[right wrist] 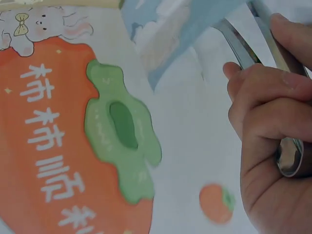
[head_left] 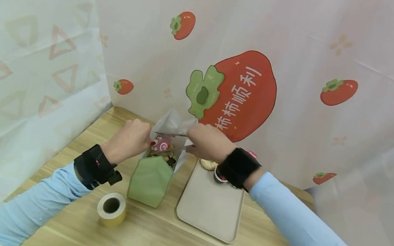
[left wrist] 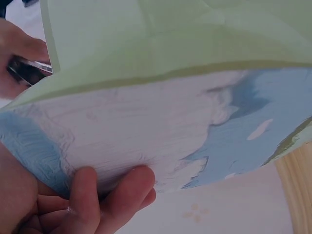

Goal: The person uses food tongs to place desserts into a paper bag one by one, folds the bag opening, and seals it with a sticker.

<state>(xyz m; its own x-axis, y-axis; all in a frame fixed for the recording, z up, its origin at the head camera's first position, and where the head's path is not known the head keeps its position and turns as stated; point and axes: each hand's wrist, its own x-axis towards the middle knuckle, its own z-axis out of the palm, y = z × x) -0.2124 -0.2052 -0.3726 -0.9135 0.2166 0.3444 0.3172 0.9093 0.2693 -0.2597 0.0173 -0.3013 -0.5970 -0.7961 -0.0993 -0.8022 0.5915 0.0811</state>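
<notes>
A green paper bag (head_left: 150, 180) stands upright with its mouth open. My left hand (head_left: 131, 137) pinches the bag's edge; in the left wrist view its fingers (left wrist: 134, 187) lie against a side painted blue and white. My right hand (head_left: 209, 143) grips metal tongs (right wrist: 239, 44), whose arms reach across the bag's mouth. A pink item with a white swirl (head_left: 162, 145), like a small cake, shows between the tong arms; I cannot tell whether they pinch it. Other brownish and dark items (head_left: 169, 157) sit inside the bag, partly hidden.
Right of the bag lies a beige tray (head_left: 209, 209) with a pale round pastry (head_left: 208, 165) and a dark cup (head_left: 220, 177) near its far end, partly behind the right arm. A tape roll (head_left: 112, 209) stands in front of the bag. Printed curtains (head_left: 307, 37) surround the wooden table.
</notes>
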